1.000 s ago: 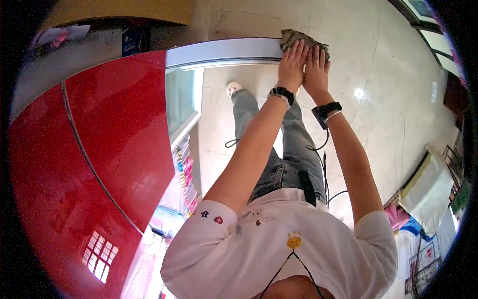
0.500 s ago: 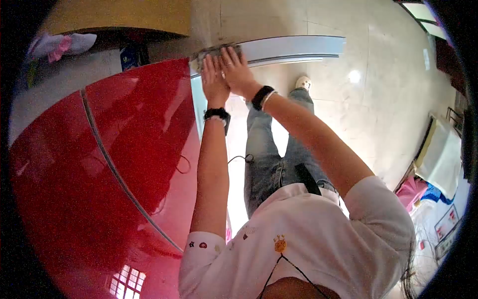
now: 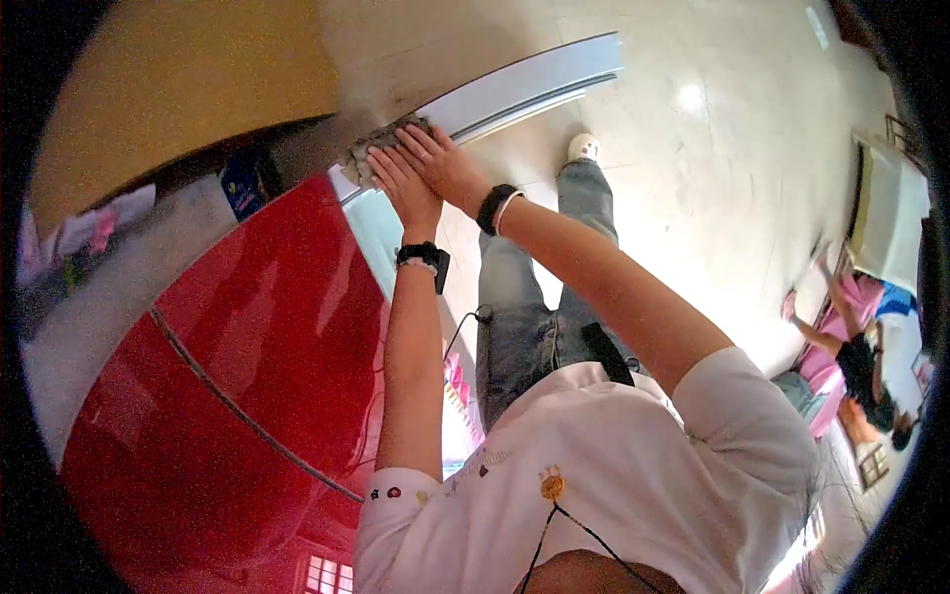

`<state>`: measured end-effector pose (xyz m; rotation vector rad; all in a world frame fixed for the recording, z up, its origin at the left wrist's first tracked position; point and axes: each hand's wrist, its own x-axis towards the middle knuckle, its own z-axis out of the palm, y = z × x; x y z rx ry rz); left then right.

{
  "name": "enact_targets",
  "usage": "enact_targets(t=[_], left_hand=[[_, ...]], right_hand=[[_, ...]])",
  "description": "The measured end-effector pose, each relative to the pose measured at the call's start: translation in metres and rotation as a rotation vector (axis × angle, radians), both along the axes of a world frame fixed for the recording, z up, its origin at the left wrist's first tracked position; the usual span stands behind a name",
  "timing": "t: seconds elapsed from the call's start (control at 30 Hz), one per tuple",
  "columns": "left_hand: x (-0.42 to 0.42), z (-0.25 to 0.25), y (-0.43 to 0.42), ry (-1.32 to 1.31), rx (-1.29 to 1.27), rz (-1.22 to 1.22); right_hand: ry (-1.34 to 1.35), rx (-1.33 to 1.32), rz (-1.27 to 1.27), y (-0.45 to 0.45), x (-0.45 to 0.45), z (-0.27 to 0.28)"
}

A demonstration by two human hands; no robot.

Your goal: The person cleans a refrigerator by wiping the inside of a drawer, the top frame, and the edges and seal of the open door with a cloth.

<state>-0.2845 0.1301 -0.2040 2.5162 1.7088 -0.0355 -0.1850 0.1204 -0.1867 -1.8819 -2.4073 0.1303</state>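
A crumpled grey-brown cloth (image 3: 370, 150) lies on the pale top edge (image 3: 524, 87) of a cabinet or case, where it meets a glossy red panel (image 3: 267, 327). My left hand (image 3: 408, 188) rests flat on the cloth with its fingers stretched out. Beside it and partly touching it, my right hand (image 3: 442, 166) also presses on the cloth, fingers extended. Both wrists wear black bands. What lies under the cloth is hidden.
A tan surface (image 3: 218, 79) curves across the upper left, with a dark blue box (image 3: 242, 188) below it. Another person (image 3: 866, 371) is at the far right near pink cloth and a pale-covered item (image 3: 891, 213). My legs stand below the ledge.
Both hands and the cloth have moved left along the pale edge, from its right end to the red panel. The view has turned, and another person now shows at the right.
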Motion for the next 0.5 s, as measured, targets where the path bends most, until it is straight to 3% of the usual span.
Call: enact_targets(t=[0.27,0.47,0.5], left_hand=[[0.064,0.014,-0.012,0.023,-0.16,-0.057],[0.157,0.01,-0.021,-0.152,-0.225,-0.09],[0.161,-0.003,-0.019,-0.164,-0.184,-0.103]], right_hand=[[-0.072,-0.102,-0.002,-0.02,0.068,0.013],[-0.154,-0.146,-0.107,-0.04,0.152,-0.003],[-0.068,-0.17,-0.122,-0.04,0.159,-0.003]])
